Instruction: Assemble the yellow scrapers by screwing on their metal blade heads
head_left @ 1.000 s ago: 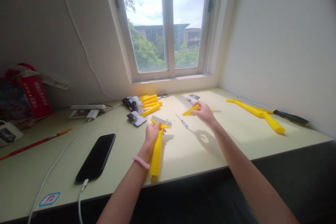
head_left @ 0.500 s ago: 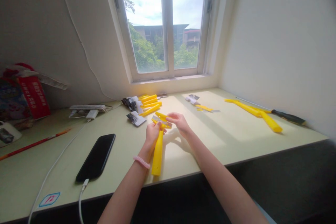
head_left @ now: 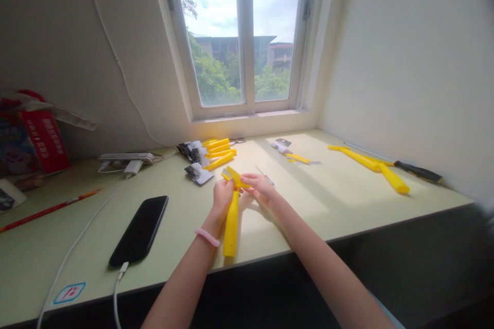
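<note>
In the middle of the desk, near its front edge, my left hand (head_left: 222,194) is closed around the neck of a yellow scraper (head_left: 231,226). Its thick handle points toward me. At the scraper's far end sits a flat yellow head piece (head_left: 233,177), with a bit of grey metal showing at its left. My right hand (head_left: 258,187) pinches the right side of this head, fingertips close to my left fingers. Just behind the right hand a thin greyish piece (head_left: 266,177) shows on the desk, partly hidden; its kind is unclear.
Several yellow-handled scrapers (head_left: 219,152) with dark card wrappers lie at the back. A torn wrapper (head_left: 281,145) and small yellow pieces (head_left: 299,158) lie right of them. Farther right are a long yellow tool (head_left: 366,160) and a black-handled tool (head_left: 419,171). A phone (head_left: 139,231) charges at left.
The yellow head piece has turned and now sits closer over the scraper's end. My right hand has shifted slightly down, and a thin greyish piece now shows behind it.
</note>
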A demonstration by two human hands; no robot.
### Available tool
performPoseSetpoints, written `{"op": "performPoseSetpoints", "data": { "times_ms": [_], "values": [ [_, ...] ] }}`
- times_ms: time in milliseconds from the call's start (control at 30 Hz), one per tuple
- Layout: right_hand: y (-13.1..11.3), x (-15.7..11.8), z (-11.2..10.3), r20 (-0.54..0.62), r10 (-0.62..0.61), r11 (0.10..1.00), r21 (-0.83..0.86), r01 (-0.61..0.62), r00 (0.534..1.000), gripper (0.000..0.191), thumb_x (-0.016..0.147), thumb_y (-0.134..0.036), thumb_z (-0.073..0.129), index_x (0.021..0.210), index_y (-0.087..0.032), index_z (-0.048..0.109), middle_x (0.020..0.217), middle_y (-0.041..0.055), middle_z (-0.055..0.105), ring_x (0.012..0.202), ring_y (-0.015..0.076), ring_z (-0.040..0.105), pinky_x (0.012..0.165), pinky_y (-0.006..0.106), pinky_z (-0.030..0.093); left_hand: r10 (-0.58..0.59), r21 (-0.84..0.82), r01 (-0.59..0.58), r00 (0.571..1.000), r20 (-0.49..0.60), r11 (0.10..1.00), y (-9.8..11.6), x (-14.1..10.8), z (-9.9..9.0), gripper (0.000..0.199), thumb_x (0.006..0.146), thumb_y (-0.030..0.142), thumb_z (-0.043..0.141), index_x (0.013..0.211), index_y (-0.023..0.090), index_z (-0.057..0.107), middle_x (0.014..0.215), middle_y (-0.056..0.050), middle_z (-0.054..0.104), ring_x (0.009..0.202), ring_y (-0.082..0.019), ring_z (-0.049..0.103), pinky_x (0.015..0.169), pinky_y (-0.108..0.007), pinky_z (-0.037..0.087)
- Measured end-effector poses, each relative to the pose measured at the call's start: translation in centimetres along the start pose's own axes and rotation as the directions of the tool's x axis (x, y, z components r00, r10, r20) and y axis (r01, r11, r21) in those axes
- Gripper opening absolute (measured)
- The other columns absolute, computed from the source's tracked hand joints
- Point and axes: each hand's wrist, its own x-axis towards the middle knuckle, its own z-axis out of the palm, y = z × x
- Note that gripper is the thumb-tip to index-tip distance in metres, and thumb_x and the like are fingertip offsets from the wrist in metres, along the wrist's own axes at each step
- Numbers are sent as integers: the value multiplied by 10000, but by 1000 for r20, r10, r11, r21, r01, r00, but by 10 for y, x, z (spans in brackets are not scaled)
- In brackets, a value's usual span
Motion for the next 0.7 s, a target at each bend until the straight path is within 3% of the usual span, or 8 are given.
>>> {"op": "performPoseSetpoints", "data": {
  "times_ms": [233,467,567,700],
  "values": [
    [-3,-1,-1,-10,51,998,25,-51,999,264,589,-330,803,784,-207,675,872,43,680,837,193,629,817,349,466,-4,-14,4,1000,10,1000,10,-3,3,86,713,187,515,670,131,563,610,-35,586,517,-125,519,507,-249,405],
    [2,-2,1,-20,37,999,19,-37,999,302,560,-376,810,771,-206,677,824,41,679,773,184,610,696,311,470,-19,15,19,1000,-24,1000,12,-1,3,91,682,182,500,628,142,562,568,-40,576,491,-137,518,491,-253,393],
    [4,-2,3,-26,14,1000,-12,-15,1000,312,569,-398,805,774,-198,680,785,42,669,700,165,592,633,293,455,-34,26,35,999,-38,999,9,1,1,108,693,198,486,642,140,562,565,-42,576,492,-146,527,492,-262,398],
    [6,-1,4,7,-58,998,35,58,998,304,573,-398,808,742,-178,683,793,63,675,712,175,606,674,321,480,-44,30,46,998,-54,999,4,4,-2,108,712,212,493,642,143,539,575,-42,581,517,-151,534,509,-270,415]
  ]
}}
